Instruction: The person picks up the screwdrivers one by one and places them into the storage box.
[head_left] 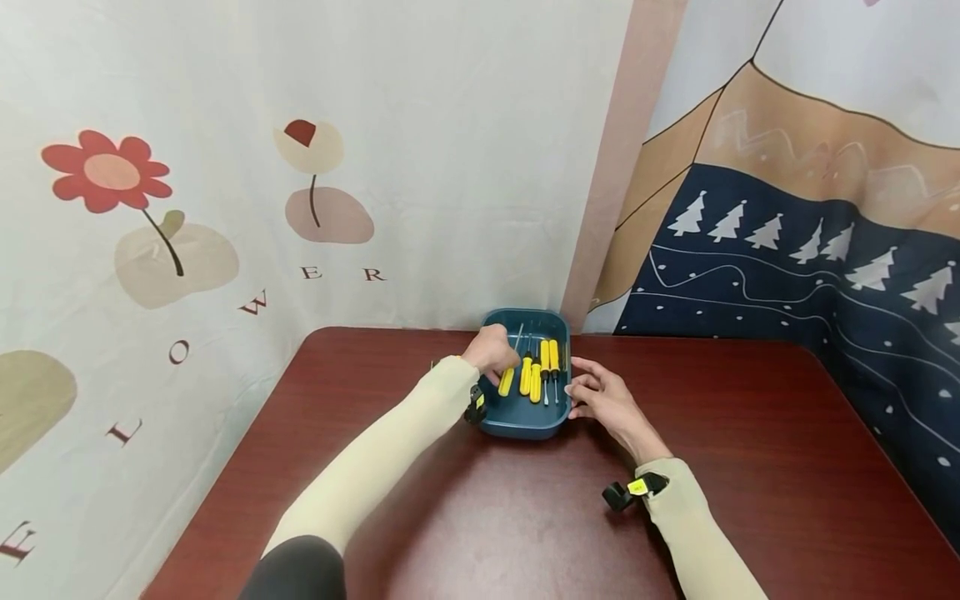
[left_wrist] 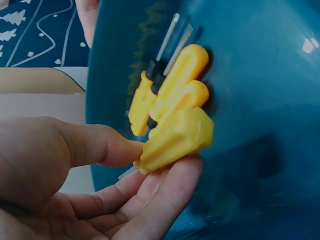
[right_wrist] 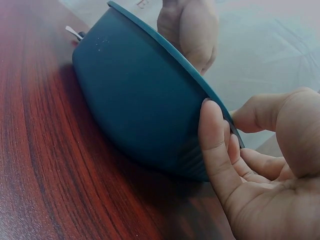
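Observation:
In the head view my left hand (head_left: 492, 352) reaches into a blue plastic tray (head_left: 525, 431) from its left side. Thumb and fingers pinch a yellow-handled screwdriver (left_wrist: 179, 137), whose shaft points to the tray's far end. Beside it lie several more yellow-handled screwdrivers (head_left: 550, 357), some with shafts pointing away, others toward me. My right hand (head_left: 611, 404) is at the tray's right side. Its thumb and fingertips hold the rim (right_wrist: 170, 47), seen in the right wrist view.
The tray stands on a reddish-brown table (head_left: 420, 517) near its back edge. A printed curtain (head_left: 465, 167) hangs right behind. Past the tray's corner, a thin object with a pale tip (right_wrist: 71, 31) shows in the right wrist view; the rest of it is hidden.

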